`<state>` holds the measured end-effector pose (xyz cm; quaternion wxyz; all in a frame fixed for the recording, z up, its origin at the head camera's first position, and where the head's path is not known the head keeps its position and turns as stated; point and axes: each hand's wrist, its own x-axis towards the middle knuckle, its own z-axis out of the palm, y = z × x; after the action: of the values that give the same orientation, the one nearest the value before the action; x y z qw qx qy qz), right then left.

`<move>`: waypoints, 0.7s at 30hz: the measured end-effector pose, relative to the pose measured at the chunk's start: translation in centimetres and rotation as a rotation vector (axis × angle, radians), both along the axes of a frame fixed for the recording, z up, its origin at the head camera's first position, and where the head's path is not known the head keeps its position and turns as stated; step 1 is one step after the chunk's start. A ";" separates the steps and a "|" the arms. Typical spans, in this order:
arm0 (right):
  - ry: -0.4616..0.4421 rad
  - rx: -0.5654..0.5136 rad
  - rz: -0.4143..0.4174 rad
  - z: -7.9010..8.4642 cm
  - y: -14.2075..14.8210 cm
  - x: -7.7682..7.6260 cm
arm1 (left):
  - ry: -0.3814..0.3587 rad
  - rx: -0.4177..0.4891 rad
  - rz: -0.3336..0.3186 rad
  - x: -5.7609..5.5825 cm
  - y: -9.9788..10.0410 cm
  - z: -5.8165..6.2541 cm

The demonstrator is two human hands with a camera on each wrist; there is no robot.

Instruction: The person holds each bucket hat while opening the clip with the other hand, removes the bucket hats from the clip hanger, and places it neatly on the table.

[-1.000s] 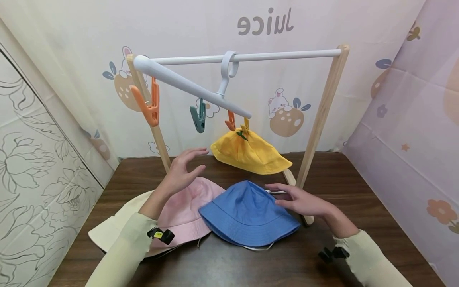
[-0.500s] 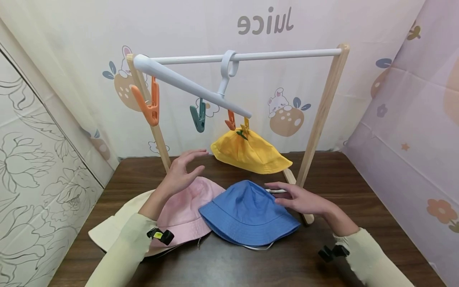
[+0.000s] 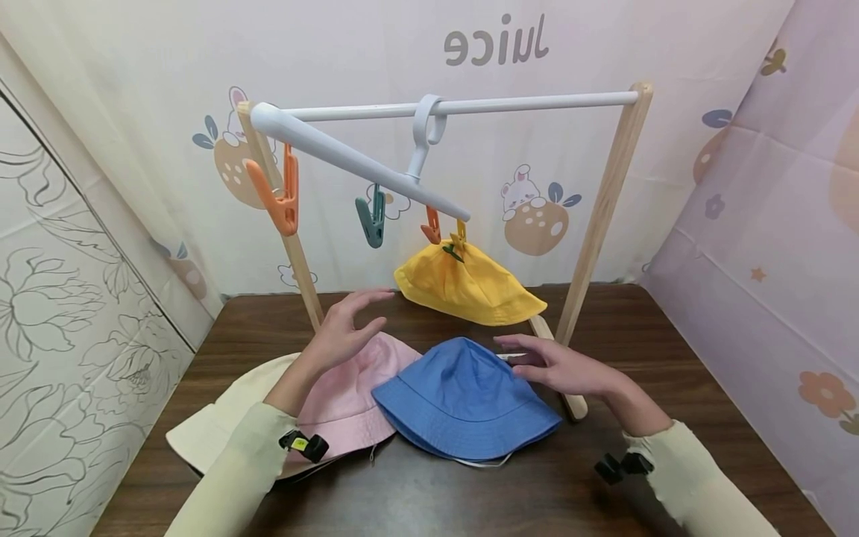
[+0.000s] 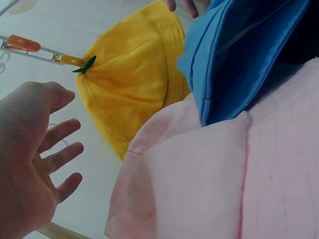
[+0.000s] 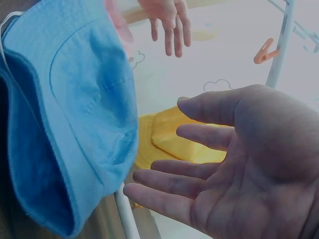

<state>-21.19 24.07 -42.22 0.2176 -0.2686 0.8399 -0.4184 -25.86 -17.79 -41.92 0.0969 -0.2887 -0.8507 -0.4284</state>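
Note:
My left hand (image 3: 344, 332) hovers over the pink bucket hat (image 3: 349, 406), fingers spread and holding nothing; the left wrist view shows the same loose hand (image 4: 32, 154). Beside the crown of the blue bucket hat (image 3: 463, 403) is my right hand (image 3: 564, 365), its fingers relaxed and nothing in them. In the right wrist view a gap shows between its fingers and the blue hat (image 5: 94, 94). A yellow bucket hat (image 3: 470, 291) hangs from a yellow clip (image 3: 459, 236) by the green leaf-shaped tab on its crown. The cream hat (image 3: 228, 406) lies partly under the pink one.
A white hanger (image 3: 349, 158) hooks over the white rail (image 3: 537, 103) of a wooden-legged stand (image 3: 607, 201). From it hang a large orange clip (image 3: 283, 198), a teal clip (image 3: 373, 220) and another orange clip (image 3: 432, 226). The dark wooden table (image 3: 429, 496) meets patterned curtains behind.
My left hand has dropped slightly and shifted a little to the right. The right hand has risen very slightly. The hats and clips stay where they were.

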 end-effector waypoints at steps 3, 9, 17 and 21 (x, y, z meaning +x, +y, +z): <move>-0.014 -0.009 -0.004 0.2 -0.1 -0.1 | -0.007 0.010 -0.008 0.1 0.1 0.0; 0.048 -0.013 -0.023 0.5 -0.1 -0.3 | -0.017 0.015 -0.010 0.1 0.3 -0.1; 0.152 -0.069 -0.055 1.2 -0.4 -0.6 | -0.016 0.007 -0.009 0.1 0.7 -0.3; 0.159 -0.073 -0.074 2.0 -0.6 -0.4 | -0.013 0.007 -0.005 0.0 0.9 -0.3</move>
<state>-21.61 23.43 -40.27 0.1247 -0.2774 0.8481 -0.4339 -25.83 -16.91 -42.26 0.0913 -0.2879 -0.8491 -0.4333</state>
